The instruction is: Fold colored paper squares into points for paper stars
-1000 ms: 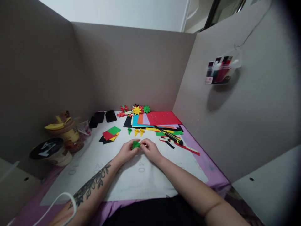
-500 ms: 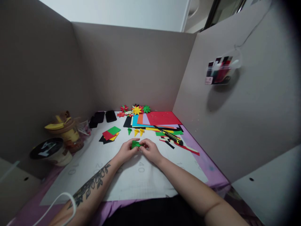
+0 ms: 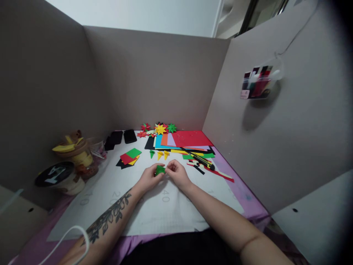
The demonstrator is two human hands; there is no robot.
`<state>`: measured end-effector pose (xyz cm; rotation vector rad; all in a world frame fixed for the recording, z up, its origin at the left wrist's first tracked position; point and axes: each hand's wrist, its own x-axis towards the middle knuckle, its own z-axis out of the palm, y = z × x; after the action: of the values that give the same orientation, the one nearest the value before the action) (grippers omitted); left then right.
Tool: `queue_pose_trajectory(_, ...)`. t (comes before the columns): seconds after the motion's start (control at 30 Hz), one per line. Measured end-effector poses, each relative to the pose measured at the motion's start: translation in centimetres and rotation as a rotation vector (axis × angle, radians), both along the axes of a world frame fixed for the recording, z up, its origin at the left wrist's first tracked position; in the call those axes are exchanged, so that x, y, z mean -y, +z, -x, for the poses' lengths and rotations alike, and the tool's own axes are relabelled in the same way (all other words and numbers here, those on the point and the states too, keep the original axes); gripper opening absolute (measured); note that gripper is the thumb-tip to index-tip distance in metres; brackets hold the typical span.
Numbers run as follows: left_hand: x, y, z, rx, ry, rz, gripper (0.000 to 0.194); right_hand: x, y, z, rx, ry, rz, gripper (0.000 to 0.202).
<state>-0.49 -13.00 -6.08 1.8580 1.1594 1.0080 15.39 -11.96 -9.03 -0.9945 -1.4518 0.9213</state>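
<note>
A small folded piece of green paper [image 3: 160, 170] is pinched in my left hand [image 3: 150, 176], above the white sheet at the middle of the table. My right hand [image 3: 176, 173] is closed at the paper's right edge, thumb and fingertips pressed together; whether they grip its corner is too small to make out. Just beyond my hands lie a folded green paper piece [image 3: 152, 154] and two folded yellow paper pieces [image 3: 163, 155]. Left of them is a loose stack of paper squares [image 3: 131, 157] in green, red, yellow and black.
Folded paper stars [image 3: 160, 129] sit along the back wall beside coloured sheets [image 3: 193, 138]. A yellow-black utility knife [image 3: 202, 161] lies on paper strips at the right. Pots [image 3: 78, 156] and a lidded tub [image 3: 66, 180] stand left; black phone-like slabs [image 3: 130, 136] lie behind.
My right hand has drawn slightly up and to the right, its fingers more curled. The green paper stays in my left hand and shows a flatter face.
</note>
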Motion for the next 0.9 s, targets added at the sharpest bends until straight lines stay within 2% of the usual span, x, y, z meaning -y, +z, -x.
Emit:
queue_pose_trajectory(0.13,-0.20,-0.15,-0.23,0.044,0.019,0.019,0.020,0.35,0.32,0.03,0.027,-0.006,-0.009,0.009)
queue_pose_trajectory(0.4,-0.96,-0.87,0.09,0.122,0.088,0.067,0.018,0.48,0.59,-0.24,0.036,-0.023,0.002,0.004)
queue_pose_trajectory(0.57,-0.94,-0.66,0.18,0.134,0.117,0.052,0.015,0.04,0.15,-0.50,-0.015,-0.012,0.052,0.011)
queue_pose_trajectory(0.9,-0.75,-0.54,0.11,0.147,0.104,0.038,0.016,-0.14,-0.05,-0.47,-0.096,0.025,0.180,0.012)
